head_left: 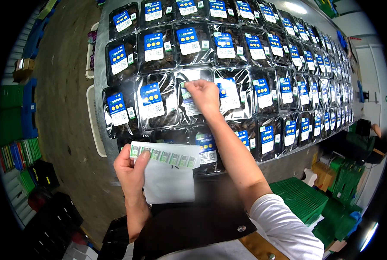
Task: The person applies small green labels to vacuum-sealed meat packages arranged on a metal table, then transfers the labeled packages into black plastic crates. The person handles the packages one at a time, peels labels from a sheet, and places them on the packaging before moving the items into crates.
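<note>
My left hand (130, 171) grips a white backing sheet (169, 186) between thumb and fingers. Along the sheet's upper strip runs a row of small green-and-white stickers (165, 157) with printed codes. With its fingers pinched together, my right hand (205, 96) reaches over a clear-wrapped black tray (182, 115) in the third row. A small green-and-white sticker (185, 91) shows at its fingertips, against the corner of that tray's label. The hand covers much of this label. Beside it lies a similar wrapped tray (151, 100) with a blue-and-white label and dark contents.
Many more wrapped trays (157, 48) stand in rows across the metal table (101, 43). White baskets (93, 123) are by its left edge. Green crates (299, 197) stand at the lower right, blue pallets (29, 108) and green boxes (10, 102) at the far left.
</note>
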Motion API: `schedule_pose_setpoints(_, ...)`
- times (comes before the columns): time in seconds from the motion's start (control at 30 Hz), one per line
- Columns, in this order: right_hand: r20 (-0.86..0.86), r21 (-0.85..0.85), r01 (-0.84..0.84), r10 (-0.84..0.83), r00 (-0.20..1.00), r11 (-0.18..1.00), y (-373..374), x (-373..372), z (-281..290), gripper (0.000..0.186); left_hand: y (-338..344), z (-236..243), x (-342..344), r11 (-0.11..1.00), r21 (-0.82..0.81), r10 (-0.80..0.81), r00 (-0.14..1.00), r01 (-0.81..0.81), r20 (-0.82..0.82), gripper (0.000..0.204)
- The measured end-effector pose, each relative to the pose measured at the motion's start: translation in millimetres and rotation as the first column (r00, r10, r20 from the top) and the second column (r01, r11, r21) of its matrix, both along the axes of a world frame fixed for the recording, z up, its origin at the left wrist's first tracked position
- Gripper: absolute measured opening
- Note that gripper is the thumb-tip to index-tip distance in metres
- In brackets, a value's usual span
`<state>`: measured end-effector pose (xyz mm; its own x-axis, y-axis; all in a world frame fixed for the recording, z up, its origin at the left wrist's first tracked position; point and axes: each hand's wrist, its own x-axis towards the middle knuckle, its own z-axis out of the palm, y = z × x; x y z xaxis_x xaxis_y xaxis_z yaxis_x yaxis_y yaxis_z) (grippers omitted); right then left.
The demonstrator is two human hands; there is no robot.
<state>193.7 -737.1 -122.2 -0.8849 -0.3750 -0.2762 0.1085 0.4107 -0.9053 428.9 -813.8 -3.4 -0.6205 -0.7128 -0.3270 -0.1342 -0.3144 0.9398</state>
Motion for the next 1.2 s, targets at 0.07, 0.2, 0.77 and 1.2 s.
schedule_pose_setpoints(0.07,-0.201,0.224,-0.096,0.142,0.969,0.970,-8,0,-1,0.027,-10,0,5,1.000,-0.019,-0.018,1.000,0.018,-0.012,0.007)
schedule_pose_setpoints(0.2,-0.310,0.643,-0.063,0.334,0.890,0.763,-16,-7,15,0.040,-37,-1,18,1.000,-0.018,-0.021,0.999,0.020,-0.037,0.007)
schedule_pose_setpoints(0.77,-0.561,0.393,-0.073,0.302,0.771,0.917,-110,69,36,0.048,-128,-13,79,0.995,-0.061,0.073,0.996,-0.076,-0.052,0.007)
schedule_pose_setpoints(1.2,0.205,-0.378,-0.373,0.470,0.859,0.847,-58,164,127,0.029,-135,-17,86,0.992,-0.028,0.116,0.986,-0.120,-0.122,0.016)
